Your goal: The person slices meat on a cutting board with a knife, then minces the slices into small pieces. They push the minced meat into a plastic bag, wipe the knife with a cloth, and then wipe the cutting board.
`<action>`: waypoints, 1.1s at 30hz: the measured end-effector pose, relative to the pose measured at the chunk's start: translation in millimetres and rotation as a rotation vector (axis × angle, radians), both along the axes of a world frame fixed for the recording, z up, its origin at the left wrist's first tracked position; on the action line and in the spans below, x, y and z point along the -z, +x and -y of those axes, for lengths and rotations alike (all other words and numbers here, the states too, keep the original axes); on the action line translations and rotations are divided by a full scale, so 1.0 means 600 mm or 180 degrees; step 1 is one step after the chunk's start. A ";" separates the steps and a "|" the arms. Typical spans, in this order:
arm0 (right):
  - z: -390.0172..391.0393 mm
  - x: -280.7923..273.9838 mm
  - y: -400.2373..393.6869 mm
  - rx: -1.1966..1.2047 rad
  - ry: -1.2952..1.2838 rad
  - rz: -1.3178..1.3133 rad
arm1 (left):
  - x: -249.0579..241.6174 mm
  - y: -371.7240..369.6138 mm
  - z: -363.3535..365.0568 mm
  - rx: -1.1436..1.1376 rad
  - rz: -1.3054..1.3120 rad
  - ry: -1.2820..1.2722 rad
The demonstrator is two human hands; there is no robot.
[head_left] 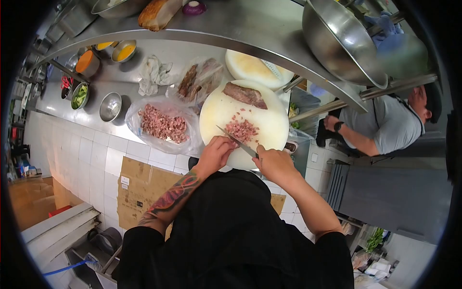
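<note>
My right hand point(278, 165) is wrapped around the handle of a kitchen knife point(244, 147), whose blade points up and left over a round white cutting board point(211, 115). At the board's near left edge, my left hand point(219, 153) has its fingers curled together close to the blade; what they hold, if anything, is hidden. Just beyond the blade lies a small pile of diced meat point(242, 130). A larger brown-crusted piece of meat point(245, 95) rests toward the far side of the board. To the left, an open plastic bag point(133, 126) contains much more diced meat point(162, 124).
Behind the board are another bag with dark meat strips point(188, 83) and a second round board point(240, 62). Metal bowls point(111, 107) and a crumpled cloth point(155, 73) stand leftward. A steel shelf point(231, 26) overhangs the counter. Another person point(385, 123) is at the right.
</note>
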State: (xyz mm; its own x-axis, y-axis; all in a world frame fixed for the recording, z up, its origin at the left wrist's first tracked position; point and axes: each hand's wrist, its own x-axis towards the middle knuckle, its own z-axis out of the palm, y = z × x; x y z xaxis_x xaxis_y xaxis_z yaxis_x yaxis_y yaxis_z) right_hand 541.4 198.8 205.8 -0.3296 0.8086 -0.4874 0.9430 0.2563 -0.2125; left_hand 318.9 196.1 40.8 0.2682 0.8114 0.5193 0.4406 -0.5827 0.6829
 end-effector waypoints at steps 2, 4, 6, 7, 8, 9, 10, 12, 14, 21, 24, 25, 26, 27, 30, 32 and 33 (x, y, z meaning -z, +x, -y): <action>0.004 0.025 -0.009 -0.0022 -0.0086 0.0078 | 0.015 -0.005 -0.002 0.0024 -0.0161 -0.0007; 0.003 0.081 -0.031 0.0097 0.0226 0.0052 | 0.021 -0.004 0.001 0.0027 -0.0199 -0.0075; -0.018 0.088 -0.023 0.0025 0.0184 -0.0020 | 0.023 -0.004 -0.001 0.0015 -0.0240 -0.0117; -0.022 0.082 -0.021 -0.0028 0.0143 -0.0094 | 0.017 -0.003 -0.002 0.0000 -0.0205 -0.0053; -0.020 0.071 -0.016 -0.0002 0.0156 -0.0096 | 0.012 -0.001 -0.004 -0.0012 -0.0162 0.0012; -0.021 0.056 -0.009 -0.0024 0.0130 -0.0145 | 0.009 -0.001 -0.004 -0.0007 -0.0160 0.0023; -0.021 0.040 -0.009 -0.0061 0.0093 -0.0198 | 0.006 -0.004 -0.002 0.0022 -0.0130 0.0014; -0.003 0.010 -0.016 -0.0037 0.0078 -0.0108 | 0.004 -0.012 0.002 0.0052 -0.0107 -0.0005; 0.003 0.029 -0.024 -0.0002 0.0060 -0.0008 | 0.004 -0.017 0.002 0.0177 -0.0199 0.0007; -0.018 0.071 -0.021 -0.0009 0.0100 -0.0234 | 0.011 -0.019 0.004 0.0084 -0.0350 -0.0063; -0.011 0.026 -0.024 0.0008 0.0000 -0.0230 | 0.005 -0.026 0.008 0.0183 -0.0285 -0.0168; -0.005 0.021 -0.025 0.0019 0.0006 -0.0163 | 0.001 -0.028 0.008 0.0207 -0.0242 -0.0139; -0.001 0.043 -0.028 0.0019 -0.0005 -0.0165 | 0.000 -0.029 0.009 0.0232 -0.0201 -0.0112; 0.004 0.083 -0.035 0.0046 0.0080 -0.0208 | 0.002 -0.032 0.009 0.0231 -0.0207 -0.0126; -0.012 0.099 -0.036 0.0012 0.0160 -0.0296 | 0.003 -0.035 0.004 0.0270 -0.0391 -0.0174; -0.014 0.084 -0.030 -0.0030 0.0136 -0.0343 | -0.007 -0.036 0.006 0.0300 -0.0382 -0.0150; -0.013 0.072 -0.026 -0.0050 0.0148 -0.0378 | -0.008 -0.037 0.006 0.0301 -0.0386 -0.0145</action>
State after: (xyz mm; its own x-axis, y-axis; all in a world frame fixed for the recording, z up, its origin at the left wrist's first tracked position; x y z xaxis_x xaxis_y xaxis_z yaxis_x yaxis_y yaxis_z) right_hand 525.9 206.6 162.3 -0.3955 0.8237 -0.4063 0.9077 0.2829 -0.3100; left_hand 296.9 192.7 45.7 0.4031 0.8015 0.4417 0.4660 -0.5952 0.6547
